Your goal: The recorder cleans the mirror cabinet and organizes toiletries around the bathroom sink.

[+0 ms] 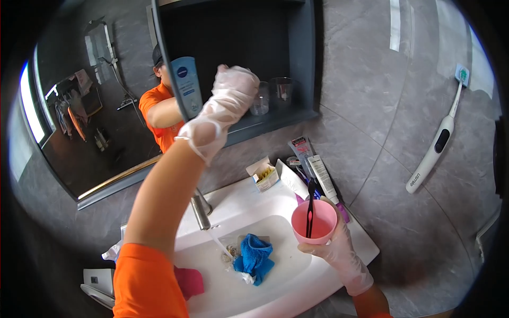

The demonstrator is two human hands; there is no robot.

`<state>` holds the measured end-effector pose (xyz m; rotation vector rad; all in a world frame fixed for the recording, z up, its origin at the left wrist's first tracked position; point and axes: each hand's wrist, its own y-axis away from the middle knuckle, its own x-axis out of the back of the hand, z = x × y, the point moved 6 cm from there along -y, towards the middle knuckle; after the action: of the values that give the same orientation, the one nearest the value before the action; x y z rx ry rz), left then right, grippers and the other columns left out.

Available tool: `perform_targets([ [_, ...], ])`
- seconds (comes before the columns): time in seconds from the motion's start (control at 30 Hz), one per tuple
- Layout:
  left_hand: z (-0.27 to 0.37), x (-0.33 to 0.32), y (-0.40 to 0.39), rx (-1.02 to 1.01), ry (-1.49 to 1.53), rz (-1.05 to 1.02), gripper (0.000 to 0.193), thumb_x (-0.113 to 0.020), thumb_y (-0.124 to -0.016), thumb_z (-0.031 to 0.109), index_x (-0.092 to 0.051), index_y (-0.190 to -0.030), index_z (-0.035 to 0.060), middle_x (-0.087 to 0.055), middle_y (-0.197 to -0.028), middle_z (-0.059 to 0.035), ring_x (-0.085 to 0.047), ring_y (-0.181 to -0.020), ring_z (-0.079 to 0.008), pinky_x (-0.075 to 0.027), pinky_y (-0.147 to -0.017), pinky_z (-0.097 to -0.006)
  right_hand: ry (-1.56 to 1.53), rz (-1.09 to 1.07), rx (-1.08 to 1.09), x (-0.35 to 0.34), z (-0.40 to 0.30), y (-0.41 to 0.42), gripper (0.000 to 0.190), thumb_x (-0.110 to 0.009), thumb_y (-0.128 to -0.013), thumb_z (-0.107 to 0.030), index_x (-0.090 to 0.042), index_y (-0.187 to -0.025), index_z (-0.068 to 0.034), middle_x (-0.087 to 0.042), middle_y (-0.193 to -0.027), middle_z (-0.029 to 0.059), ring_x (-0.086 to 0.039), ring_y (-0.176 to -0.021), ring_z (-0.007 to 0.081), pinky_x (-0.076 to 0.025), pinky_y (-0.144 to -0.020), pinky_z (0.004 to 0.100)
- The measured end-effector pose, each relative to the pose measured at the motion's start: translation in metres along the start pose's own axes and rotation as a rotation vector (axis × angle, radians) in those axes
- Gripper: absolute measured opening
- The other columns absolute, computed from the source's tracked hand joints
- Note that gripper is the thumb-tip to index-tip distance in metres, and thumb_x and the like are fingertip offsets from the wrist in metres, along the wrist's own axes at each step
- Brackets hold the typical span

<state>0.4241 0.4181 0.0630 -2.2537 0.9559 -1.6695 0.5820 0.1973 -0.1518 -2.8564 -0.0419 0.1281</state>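
Observation:
My left hand, in a translucent glove, reaches up into the dark cabinet shelf. Its fingers are curled and turned away, so what they hold is hidden. Just right of it stand a clear cup and a second clear glass. To its left is a blue Nivea bottle, partly behind the mirror edge. Lower down, my right hand, also gloved, grips a pink cup above the right side of the washbasin. A black toothbrush leans upright inside that cup.
Water runs from the faucet into the washbasin, where a blue cloth and pink cloth lie. Tubes and an open small box crowd the back ledge. An electric toothbrush hangs on the wall.

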Motion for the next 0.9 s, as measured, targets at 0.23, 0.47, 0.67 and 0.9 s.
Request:
perform_targets([
  [0.23, 0.016, 0.067, -0.018, -0.242, 0.008, 0.756, 0.010, -0.060, -0.074, 0.020, -0.069, -0.078, 0.0168, -0.064, -0.083, -0.0042, -0.060, -0.085, -0.0243, -0.041, -0.079, -0.0398, -0.031, -0.008, -0.061, 0.015, 0.018, 0.002, 0.103, -0.087, -0.055, -0.016, -0.024, -0.135, -0.008, -0.044, -0.124, 0.0083, -0.046, -0.115, 0.0178, -0.042, -0.096, 0.0329],
  [0.47, 0.022, 0.003, -0.070, 0.059, 0.184, 0.216, 0.021, -0.062, -0.075, 0.022, -0.069, -0.095, 0.0172, -0.065, -0.086, -0.0037, -0.056, -0.099, -0.0224, -0.033, -0.096, -0.0360, -0.135, -0.050, -0.091, 0.005, 0.017, 0.005, 0.102, -0.087, -0.055, -0.021, -0.026, -0.136, -0.010, -0.046, -0.123, 0.0072, -0.045, -0.115, 0.0176, -0.042, -0.095, 0.0319],
  [0.67, 0.036, 0.041, -0.033, -0.242, 0.405, 0.528, 0.039, -0.062, -0.077, 0.020, -0.059, -0.115, 0.0117, -0.063, -0.080, -0.0078, -0.061, -0.080, -0.0239, -0.045, -0.078, -0.0343, 0.297, 0.084, 0.243, 0.034, -0.027, -0.024, 0.091, -0.088, -0.052, -0.034, -0.042, -0.124, -0.003, -0.054, -0.109, 0.0070, -0.053, -0.102, 0.0176, -0.045, -0.083, 0.0298],
  [0.9, 0.004, 0.054, 0.121, -0.166, 0.609, 0.443, 0.023, -0.062, -0.076, 0.018, -0.063, -0.098, 0.0115, -0.059, -0.077, -0.0038, -0.057, -0.075, -0.0221, -0.039, -0.089, -0.0422, -0.132, 0.018, 0.601, -0.042, -0.127, -0.183, 0.064, -0.085, -0.058, -0.025, -0.054, -0.107, 0.001, -0.062, -0.093, 0.0078, -0.060, -0.085, 0.0168, -0.049, -0.074, 0.0302],
])
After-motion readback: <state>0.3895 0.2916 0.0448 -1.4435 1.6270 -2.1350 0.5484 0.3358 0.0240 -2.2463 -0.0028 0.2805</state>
